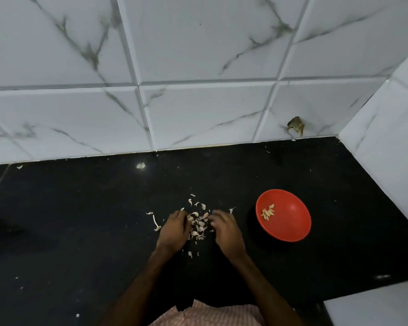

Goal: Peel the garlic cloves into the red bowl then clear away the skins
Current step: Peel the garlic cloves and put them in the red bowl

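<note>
A red bowl [290,222] sits on the black counter to the right, with several peeled garlic cloves [267,212] inside it. A heap of pale garlic skins [199,223] lies on the counter at the centre. My left hand [176,229] rests at the heap's left side, fingers curled into the skins. My right hand [226,228] is at the heap's right side, fingers bent down toward the skins. Whether either hand grips anything is hidden by the fingers.
Stray skin bits [156,223] lie left of the heap and more skin bits [193,253] lie in front of it. The marble-tiled wall [198,109] closes the back; a side wall [386,149] stands right. A white ledge [375,304] is at the front right.
</note>
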`<state>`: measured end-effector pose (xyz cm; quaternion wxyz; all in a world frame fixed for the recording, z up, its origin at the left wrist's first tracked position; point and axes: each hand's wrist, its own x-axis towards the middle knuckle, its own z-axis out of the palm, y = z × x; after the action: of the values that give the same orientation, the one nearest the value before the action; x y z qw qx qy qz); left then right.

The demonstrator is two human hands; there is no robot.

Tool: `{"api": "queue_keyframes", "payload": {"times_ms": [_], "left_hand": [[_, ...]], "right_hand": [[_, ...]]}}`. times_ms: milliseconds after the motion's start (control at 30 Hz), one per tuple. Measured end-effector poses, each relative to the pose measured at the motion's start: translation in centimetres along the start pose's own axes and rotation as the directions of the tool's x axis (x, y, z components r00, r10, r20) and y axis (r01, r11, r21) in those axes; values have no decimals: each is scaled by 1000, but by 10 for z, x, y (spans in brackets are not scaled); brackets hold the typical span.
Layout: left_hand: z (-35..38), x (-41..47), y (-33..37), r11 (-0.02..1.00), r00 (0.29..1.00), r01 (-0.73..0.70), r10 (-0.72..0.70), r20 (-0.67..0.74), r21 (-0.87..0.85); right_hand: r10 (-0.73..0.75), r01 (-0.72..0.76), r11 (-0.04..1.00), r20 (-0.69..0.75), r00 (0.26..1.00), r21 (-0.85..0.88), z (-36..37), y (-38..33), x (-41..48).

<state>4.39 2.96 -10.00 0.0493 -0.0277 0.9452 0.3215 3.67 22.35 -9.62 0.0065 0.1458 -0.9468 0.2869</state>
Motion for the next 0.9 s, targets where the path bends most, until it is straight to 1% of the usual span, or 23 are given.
{"api": "queue_keyframes", "payload": {"times_ms": [67,100,133,200,267,333,433,467,567,633,733,833,900], "left_hand": [[-4,0,3,1000,1000,-18,18,-4,0],[-6,0,4,1000,1000,-26,26,1,4],[-8,-1,6,1000,1000,-28,28,13,8],[-11,-1,6,1000,1000,-20,20,23,14],[-14,0,5,1000,1000,3,-3,12,13],[-17,0,3,999,999,38,-38,8,-3],[-17,2,3,997,997,67,-65,49,-41],[-16,2,4,997,996,68,-65,65,-47],[-17,3,8,997,993,70,-67,94,-29],[-16,4,6,997,993,78,-77,92,-18],[-16,7,1,992,989,120,-116,93,-40],[-19,8,1,987,985,162,-162,63,4],[-21,8,2,983,983,180,-181,36,36]], "right_hand": [[146,-148,988,-37,989,-48,-9,11,9],[196,-196,978,-11,981,-68,-12,16,14],[230,-227,970,30,973,-92,-14,19,17],[250,-236,962,98,963,-135,-15,18,22],[212,-194,967,96,973,-166,-11,12,25],[117,-103,980,74,990,-171,-5,0,27],[45,-36,996,105,993,-85,5,-16,29],[33,-23,996,115,993,-83,8,-19,29],[-7,31,986,148,989,-164,14,-20,32],[-5,37,982,171,985,-183,14,-22,36],[-31,86,968,228,973,-236,15,-27,43],[-55,150,939,293,954,-311,18,-34,46],[-30,146,920,306,952,-364,19,-36,48]]}}
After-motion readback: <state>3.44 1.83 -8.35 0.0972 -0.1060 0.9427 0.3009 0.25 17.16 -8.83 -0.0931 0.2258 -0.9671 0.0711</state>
